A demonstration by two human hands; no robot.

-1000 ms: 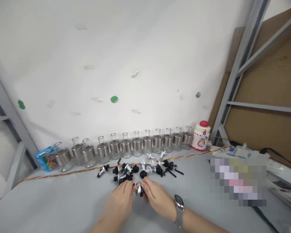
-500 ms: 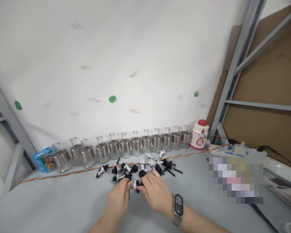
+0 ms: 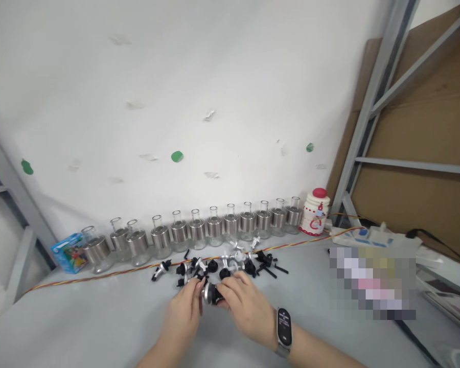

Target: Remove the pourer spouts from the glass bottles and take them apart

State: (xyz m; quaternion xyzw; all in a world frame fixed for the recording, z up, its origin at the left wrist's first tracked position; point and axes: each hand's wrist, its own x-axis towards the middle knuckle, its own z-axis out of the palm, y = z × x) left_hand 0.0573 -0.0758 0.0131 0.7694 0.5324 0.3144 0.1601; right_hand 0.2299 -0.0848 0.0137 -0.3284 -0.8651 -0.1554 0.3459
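A silver-and-black bottle pourer (image 3: 209, 294) is held between my hands, just above the grey table. My left hand (image 3: 183, 310) is closed on its silver end, thumb and fingers pinching it. From the other side, my right hand (image 3: 245, 305) grips the black stopper end, with a smart band on that wrist. Fingers hide parts of the pourer at both ends. Right behind my hands lies a loose pile of more pourers and parts, among them a pourer (image 3: 161, 269) on the left and clear plastic pieces (image 3: 237, 258) toward the right.
Along the wall stands a row of several glass bottles (image 3: 197, 228) with steel collars. A blue box (image 3: 69, 253) is at the left end, a white jar with a red lid (image 3: 315, 212) at the right. A red-yellow cord (image 3: 107, 276) crosses the table. Power strips (image 3: 375, 236) lie right.
My hands have shifted slightly left with the pourer. It has turned, so its silver rim and black stopper show more. The things behind are unmoved.
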